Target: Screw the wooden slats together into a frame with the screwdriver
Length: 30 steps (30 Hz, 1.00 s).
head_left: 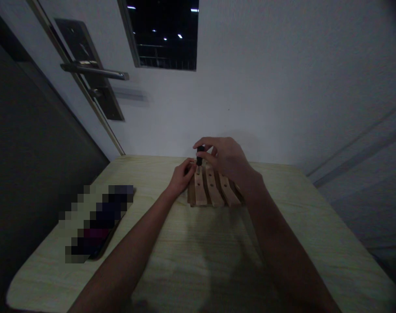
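A wooden slatted piece (pixel 201 195) lies near the back of the table, with several curved slats that have dark holes in them. My right hand (pixel 232 158) pinches the black handle of a short screwdriver (pixel 200 155) from above. The screwdriver stands nearly upright, its metal tip down at the leftmost slat near a hole; whether a screw sits there is too dark to tell. At the piece's left edge, my left hand (pixel 181 176) grips it with bent fingers and thumb, close beside the screwdriver's tip. My right hand and wrist cover the piece's far right part.
The pale wooden table (pixel 159 265) meets a white door (pixel 266 100) at its back edge. A phone (pixel 103 234), partly blurred out, rests on the left side. Above it, a metal door handle (pixel 97 71) juts out from the door. A dark window (pixel 165 34) is higher up.
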Motion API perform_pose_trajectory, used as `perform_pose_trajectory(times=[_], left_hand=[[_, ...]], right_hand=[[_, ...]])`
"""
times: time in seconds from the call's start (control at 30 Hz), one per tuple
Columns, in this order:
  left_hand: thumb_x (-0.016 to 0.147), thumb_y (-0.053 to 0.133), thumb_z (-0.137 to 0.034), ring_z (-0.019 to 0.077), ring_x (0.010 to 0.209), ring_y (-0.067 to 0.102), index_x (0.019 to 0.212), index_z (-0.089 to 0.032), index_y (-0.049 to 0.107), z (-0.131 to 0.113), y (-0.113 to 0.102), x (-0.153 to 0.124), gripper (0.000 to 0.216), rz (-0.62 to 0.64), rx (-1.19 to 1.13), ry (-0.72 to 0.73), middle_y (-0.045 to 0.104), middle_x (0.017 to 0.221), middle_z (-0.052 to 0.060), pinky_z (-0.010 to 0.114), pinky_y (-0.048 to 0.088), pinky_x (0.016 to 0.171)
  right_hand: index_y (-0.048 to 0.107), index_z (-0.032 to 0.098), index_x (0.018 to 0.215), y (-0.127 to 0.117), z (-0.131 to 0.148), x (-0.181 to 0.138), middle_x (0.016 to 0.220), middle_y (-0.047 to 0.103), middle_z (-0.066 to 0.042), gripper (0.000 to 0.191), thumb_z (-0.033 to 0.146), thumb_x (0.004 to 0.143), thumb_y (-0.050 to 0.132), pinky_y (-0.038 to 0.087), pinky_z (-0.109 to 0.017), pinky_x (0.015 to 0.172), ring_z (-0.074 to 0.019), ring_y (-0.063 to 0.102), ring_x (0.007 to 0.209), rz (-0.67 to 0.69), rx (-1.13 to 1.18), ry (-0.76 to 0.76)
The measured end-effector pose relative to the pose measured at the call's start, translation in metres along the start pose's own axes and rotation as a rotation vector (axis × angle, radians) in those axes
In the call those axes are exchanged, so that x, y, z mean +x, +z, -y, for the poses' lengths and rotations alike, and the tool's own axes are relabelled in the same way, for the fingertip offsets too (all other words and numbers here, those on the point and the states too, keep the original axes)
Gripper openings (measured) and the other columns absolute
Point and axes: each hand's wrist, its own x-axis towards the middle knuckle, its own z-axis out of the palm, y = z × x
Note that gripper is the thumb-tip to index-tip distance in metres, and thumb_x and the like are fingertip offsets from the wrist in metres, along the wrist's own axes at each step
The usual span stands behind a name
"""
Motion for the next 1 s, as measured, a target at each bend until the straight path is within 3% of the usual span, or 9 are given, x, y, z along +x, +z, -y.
perform_pose_trajectory(times=[0.3,0.53,0.8,1.0], left_hand=[[0.086,0.045,-0.032,0.0138,0.07,0.057,0.097,-0.014,0.057,-0.0015,-0.0008,0.0011,0.024,0.003,-0.017,0.004,0.065,0.079,0.003,0.024,0.044,0.066],[0.086,0.046,-0.033,0.0127,0.068,0.056,0.093,-0.015,0.056,-0.0029,-0.0004,0.0008,0.022,0.008,-0.046,-0.028,0.065,0.079,0.002,0.023,0.044,0.065],[0.086,0.046,-0.034,0.0126,0.068,0.055,0.094,-0.015,0.055,-0.0003,-0.0003,0.0009,0.023,0.013,-0.047,-0.004,0.063,0.078,0.001,0.022,0.043,0.064],[0.085,0.045,-0.032,0.0133,0.067,0.054,0.097,-0.015,0.055,0.0007,-0.0006,0.0012,0.023,0.009,-0.024,0.006,0.063,0.075,0.001,0.023,0.042,0.063]], right_hand=[[0.064,0.023,0.111,0.0013,0.009,-0.0062,0.097,0.07,-0.004,0.029,0.031,0.086,0.053,0.042,-0.031,0.077,-0.0181,0.061,0.085,-0.049,-0.184,-0.023],[0.06,0.017,0.116,0.0058,0.004,-0.0057,0.113,0.064,-0.006,0.032,0.02,0.09,0.04,0.041,-0.032,0.087,-0.0194,0.058,0.1,-0.049,-0.199,-0.083],[0.058,0.024,0.114,0.0043,0.0051,-0.003,0.106,0.066,-0.002,0.03,0.019,0.085,0.05,0.042,-0.029,0.083,-0.0154,0.06,0.091,-0.046,-0.076,-0.08],[0.06,0.025,0.096,0.0018,0.0087,-0.0016,0.097,0.068,0.001,0.015,0.025,0.082,0.056,0.041,-0.028,0.077,-0.015,0.059,0.085,-0.057,-0.07,-0.055]])
